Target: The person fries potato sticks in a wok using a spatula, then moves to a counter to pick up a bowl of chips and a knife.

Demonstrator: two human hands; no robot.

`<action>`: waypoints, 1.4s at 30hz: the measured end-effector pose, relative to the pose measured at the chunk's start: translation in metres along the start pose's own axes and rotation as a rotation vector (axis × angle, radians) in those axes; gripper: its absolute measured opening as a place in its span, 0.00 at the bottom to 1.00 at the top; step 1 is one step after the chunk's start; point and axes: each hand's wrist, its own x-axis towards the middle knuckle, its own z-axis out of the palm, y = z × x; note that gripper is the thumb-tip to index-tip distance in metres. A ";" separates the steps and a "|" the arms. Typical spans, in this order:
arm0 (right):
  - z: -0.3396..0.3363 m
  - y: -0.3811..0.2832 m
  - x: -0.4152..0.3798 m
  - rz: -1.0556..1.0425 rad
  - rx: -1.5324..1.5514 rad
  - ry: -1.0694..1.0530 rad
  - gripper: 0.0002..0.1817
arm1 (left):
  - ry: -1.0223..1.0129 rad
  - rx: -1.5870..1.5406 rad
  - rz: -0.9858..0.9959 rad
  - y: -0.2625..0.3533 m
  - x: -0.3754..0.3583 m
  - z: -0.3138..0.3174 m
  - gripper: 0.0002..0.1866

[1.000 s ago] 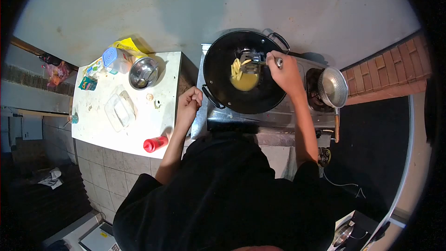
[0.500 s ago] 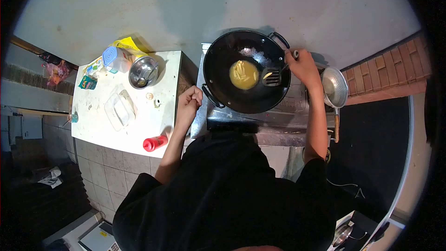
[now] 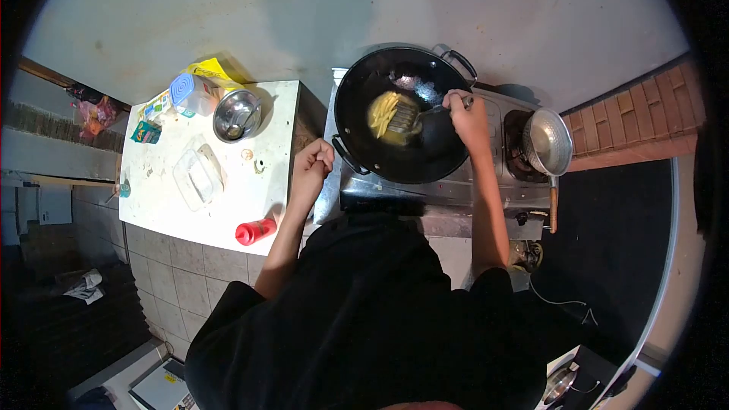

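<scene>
One white table (image 3: 152, 190): well left of the grip of the right hand (image 3: 465, 121).
Metal stove (image 3: 448, 199): beneath the grip, reaching out to both sides of it.
Black wok (image 3: 434, 159): on the stove, under the grip and spreading mostly leftward from it.
Saucepan (image 3: 564, 144): right of the grip, on a burner, its handle pointing toward the body's side.
Spatula (image 3: 406, 117): slotted blade left of the grip, down in the wok.
Right hand: fingers wrapped about the spatula's handle, pinching it.
Left hand (image 3: 312, 165): left of the grip and nearer the body, fingers folded loosely in, just beside the wok; cannot tell whether they touch it.
Steel bowl (image 3: 226, 110): on the table, far left of the grip.
Yellow strips (image 3: 385, 112): left of the grip, in the wok, against the blade.
</scene>
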 end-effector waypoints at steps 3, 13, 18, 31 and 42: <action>0.003 0.003 0.004 -0.046 0.021 0.011 0.15 | -0.001 0.015 0.012 0.003 0.000 0.000 0.14; -0.002 -0.061 -0.002 -0.143 -0.218 -0.056 0.14 | -0.010 -0.029 -0.007 0.004 0.002 0.003 0.14; -0.006 -0.078 -0.015 -0.350 -0.277 -0.166 0.12 | -0.027 -0.035 -0.029 0.007 0.001 0.009 0.15; -0.020 -0.063 -0.011 -0.574 -0.486 -0.460 0.08 | -0.002 -0.048 -0.005 -0.005 0.004 -0.002 0.15; -0.029 -0.073 -0.037 -0.482 -0.429 -0.517 0.06 | 0.002 -0.025 0.001 -0.009 -0.010 -0.008 0.14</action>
